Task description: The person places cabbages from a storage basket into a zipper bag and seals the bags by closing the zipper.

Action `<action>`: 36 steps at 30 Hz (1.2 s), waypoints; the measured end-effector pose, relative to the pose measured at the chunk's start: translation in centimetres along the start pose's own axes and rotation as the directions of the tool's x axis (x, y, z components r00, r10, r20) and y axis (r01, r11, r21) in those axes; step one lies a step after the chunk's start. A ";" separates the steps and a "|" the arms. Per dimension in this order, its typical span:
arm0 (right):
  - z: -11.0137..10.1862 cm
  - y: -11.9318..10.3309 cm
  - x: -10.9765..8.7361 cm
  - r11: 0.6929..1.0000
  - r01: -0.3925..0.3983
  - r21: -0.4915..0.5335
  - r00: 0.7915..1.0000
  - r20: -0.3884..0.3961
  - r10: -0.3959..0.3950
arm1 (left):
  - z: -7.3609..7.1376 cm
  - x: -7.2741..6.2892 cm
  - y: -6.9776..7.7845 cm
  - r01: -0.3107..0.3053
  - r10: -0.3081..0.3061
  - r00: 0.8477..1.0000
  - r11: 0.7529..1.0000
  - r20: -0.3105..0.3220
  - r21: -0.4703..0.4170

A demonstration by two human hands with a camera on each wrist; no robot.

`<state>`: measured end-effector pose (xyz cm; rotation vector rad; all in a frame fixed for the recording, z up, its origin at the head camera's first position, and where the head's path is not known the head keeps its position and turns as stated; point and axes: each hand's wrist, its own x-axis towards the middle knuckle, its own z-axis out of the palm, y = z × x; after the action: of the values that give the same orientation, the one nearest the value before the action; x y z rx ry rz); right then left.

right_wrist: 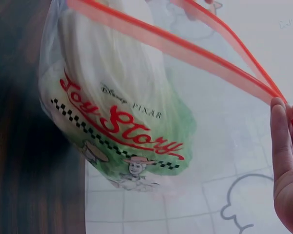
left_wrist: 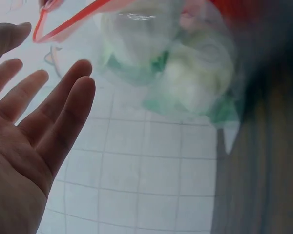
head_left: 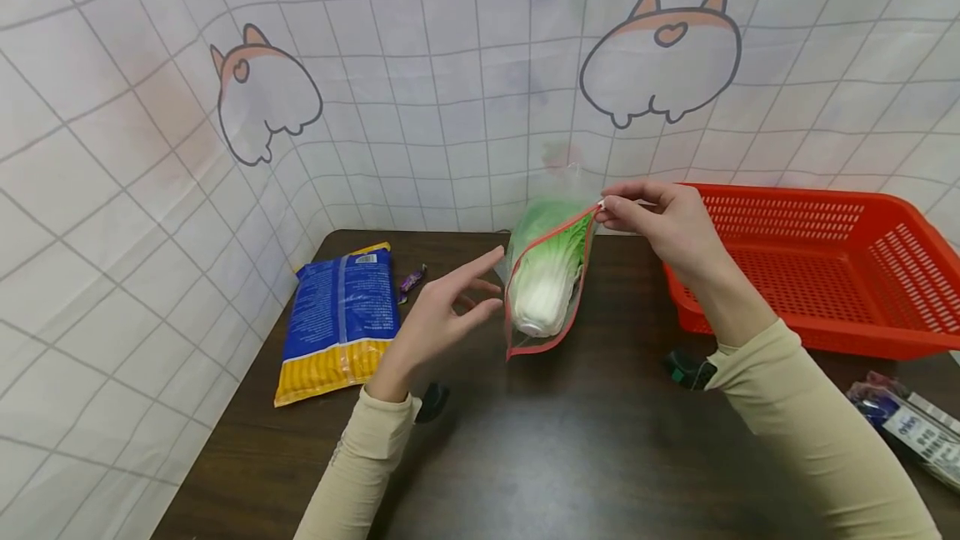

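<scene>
A clear zip bag (head_left: 546, 347) with a red zip rim hangs in front of me, its mouth gaping towards me. Inside lies a Chinese cabbage (head_left: 542, 294), white stem end nearest, green leaves at the back. My right hand (head_left: 667, 215) pinches the upper right corner of the rim between thumb and fingers. Beside the left edge of the bag, my left hand (head_left: 442, 311) has its fingers spread and holds nothing. The left wrist view shows two pale, round stem ends (left_wrist: 198, 73) through the plastic. Red "Toy Story" lettering (right_wrist: 122, 122) marks the bag's outer side.
A red plastic basket (head_left: 888, 344) stands at the right. At the left lies a blue and yellow packet (head_left: 341, 315), with a small purple-wrapped sweet (head_left: 412, 280) next to it. Another labelled packet (head_left: 915, 427) lies at the right edge. A checked cloth (head_left: 420, 107) hangs behind the table.
</scene>
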<state>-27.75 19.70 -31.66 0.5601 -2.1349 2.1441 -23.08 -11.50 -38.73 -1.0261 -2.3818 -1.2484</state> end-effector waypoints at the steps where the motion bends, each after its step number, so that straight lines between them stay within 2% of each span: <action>1: 0.0 0.0 0.0 1.000 0.006 0.005 1.000 0.001 -0.006 | 0.1 -0.4 0.0 0.012 -0.012 1.000 1.000 0.000 -0.001; 4: 0.2 0.1 0.0 1.000 0.015 0.020 1.000 0.004 -0.015 | 0.3 -1.5 -0.1 0.052 -0.053 0.999 0.999 0.009 0.013; 7: 0.4 0.1 0.0 0.999 0.016 0.035 1.000 0.005 -0.016 | 0.7 -2.6 -0.3 0.114 -0.116 0.993 0.989 0.019 0.094; 11: 0.6 0.1 0.2 0.999 0.019 0.046 1.000 0.000 -0.019 | 1.4 -3.7 -0.5 0.173 -0.189 0.981 0.947 0.035 0.269; 14: 0.6 0.1 0.2 0.999 0.023 0.042 1.000 -0.004 -0.023 | 2.0 -4.1 -0.5 0.180 -0.214 0.975 0.915 0.056 0.362; 20: 0.7 0.2 0.3 0.998 0.025 0.057 1.000 -0.008 -0.025 | 3.3 -4.1 -0.4 0.153 -0.224 0.968 0.888 0.117 0.434; 24: 0.6 0.2 0.4 0.998 0.026 0.059 0.999 -0.020 -0.025 | 4.0 -4.0 -0.2 0.104 -0.186 0.974 0.869 0.125 0.483; 31: 0.3 0.5 0.5 0.999 0.024 0.044 0.998 -0.057 -0.021 | 4.7 -3.5 -0.1 -0.018 -0.045 0.995 0.811 0.093 0.585; 33: 0.1 0.6 0.5 0.998 0.012 0.056 0.997 -0.076 -0.008 | 4.5 -3.4 -0.2 -0.038 -0.003 0.998 0.814 0.069 0.580; 36: -0.4 0.6 0.6 0.998 -0.005 0.066 0.994 -0.110 0.012 | 3.4 -2.8 -0.7 -0.071 0.088 0.996 0.850 -0.007 0.521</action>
<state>-28.61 19.95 -32.05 0.4264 -2.0200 2.2016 -21.26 -10.37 -42.60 -0.9024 -2.4169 -0.5211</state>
